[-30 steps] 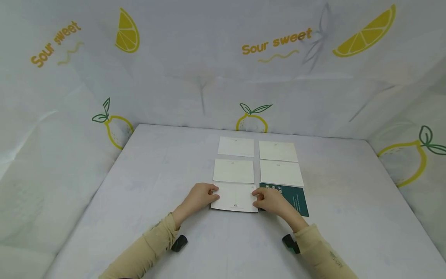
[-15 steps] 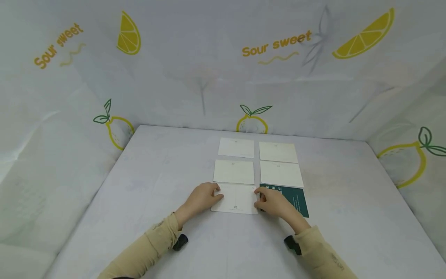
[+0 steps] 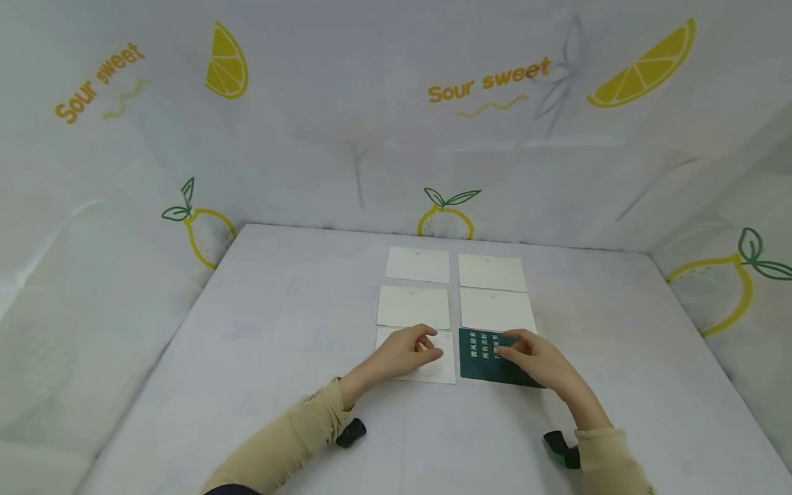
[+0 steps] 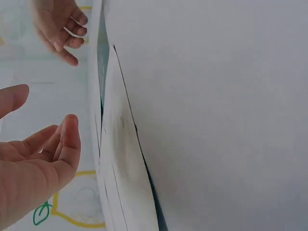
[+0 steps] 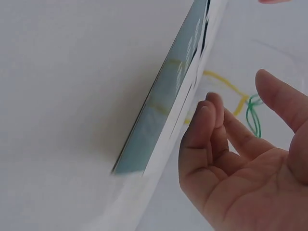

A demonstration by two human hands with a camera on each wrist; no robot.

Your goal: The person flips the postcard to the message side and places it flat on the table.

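My left hand point(image 3: 402, 354) is over the near-left white card point(image 3: 442, 370), its fingers loosely curled around nothing. In the left wrist view that hand point(image 4: 43, 154) stands above the card, with a gap between thumb and fingers. My right hand point(image 3: 544, 361) hovers over the dark green card point(image 3: 479, 368), which has white lettering and lies beside the white one. Nothing is between its thumb and fingers in the right wrist view, where the hand point(image 5: 240, 163) is off the green card point(image 5: 139, 144). The hand covers part of the card's right side.
Behind these two lie several more white cards, among them a middle-left one point(image 3: 413, 307) and a middle-right one point(image 3: 498, 309), in two columns. The white table point(image 3: 297, 295) meets a lemon-printed cloth wall point(image 3: 334, 158) at the back. Black devices point(image 3: 351, 433) hang at both wrists.
Both hands have let go of the near-left white card's sides and risen. They moved rightward, the left over the white card, the right over the green card. The white card now lies flat.
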